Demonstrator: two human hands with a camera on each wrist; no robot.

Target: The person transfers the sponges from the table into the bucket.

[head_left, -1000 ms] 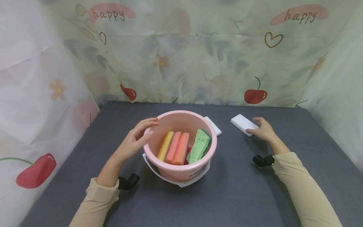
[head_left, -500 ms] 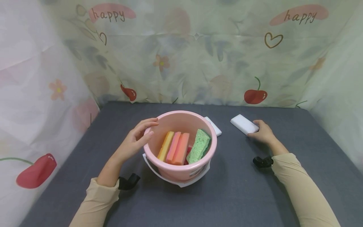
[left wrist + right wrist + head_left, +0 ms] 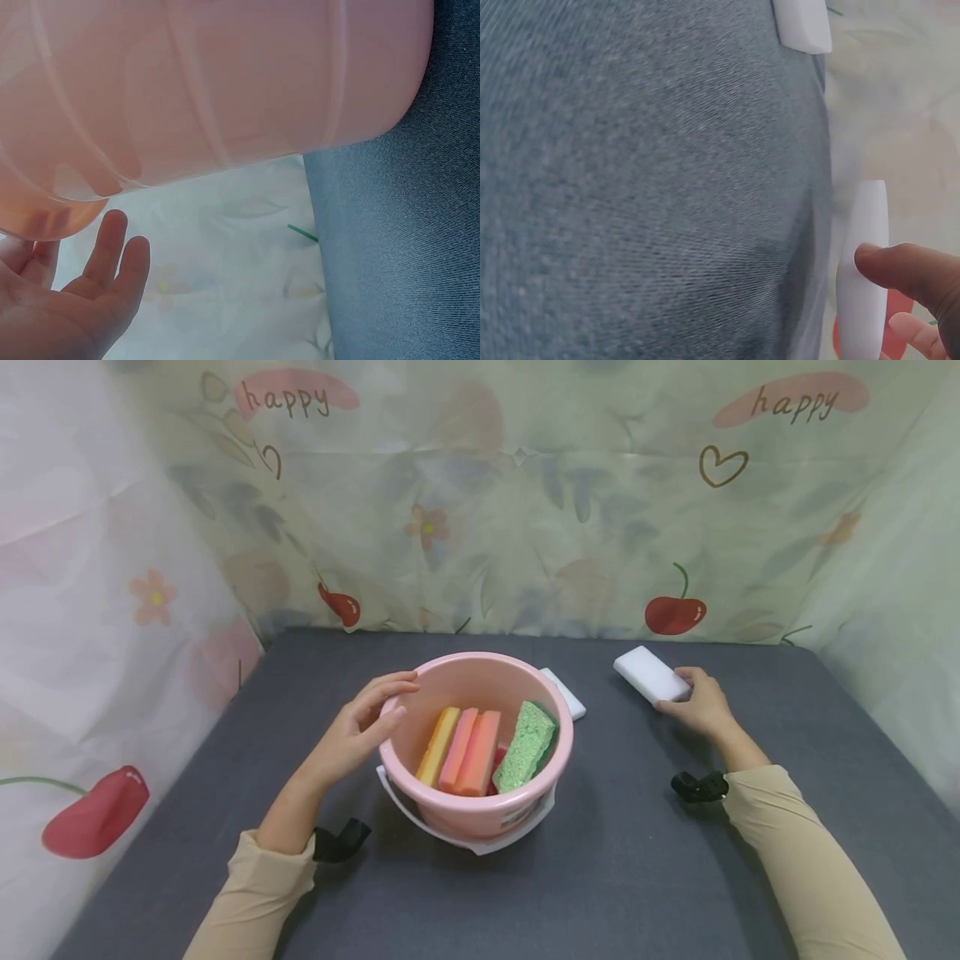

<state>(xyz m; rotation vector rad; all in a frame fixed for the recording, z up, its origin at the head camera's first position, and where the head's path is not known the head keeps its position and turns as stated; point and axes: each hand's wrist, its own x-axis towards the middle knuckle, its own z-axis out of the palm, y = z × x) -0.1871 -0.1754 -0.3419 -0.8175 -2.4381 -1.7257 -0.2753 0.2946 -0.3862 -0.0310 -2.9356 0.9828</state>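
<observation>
Centre of the head view: my left hand (image 3: pixel 352 735) rests relaxed against the rim of the bucket (image 3: pixel 480 814), which holds upright sponges (image 3: pixel 468 750) on the table (image 3: pixel 637 877). Right of centre, farther back: my right hand (image 3: pixel 701 703) grasps the white block (image 3: pixel 649 674), tilted off the table.

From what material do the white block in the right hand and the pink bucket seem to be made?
The white block looks like dense foam, perhaps a melamine sponge: matte, plain white, with soft rounded edges. The right hand grips it by one end. The pink bucket appears to be thin moulded plastic with a smooth, slightly glossy finish; in the left wrist view its wall looks a little translucent and shows faint ribs.
</observation>
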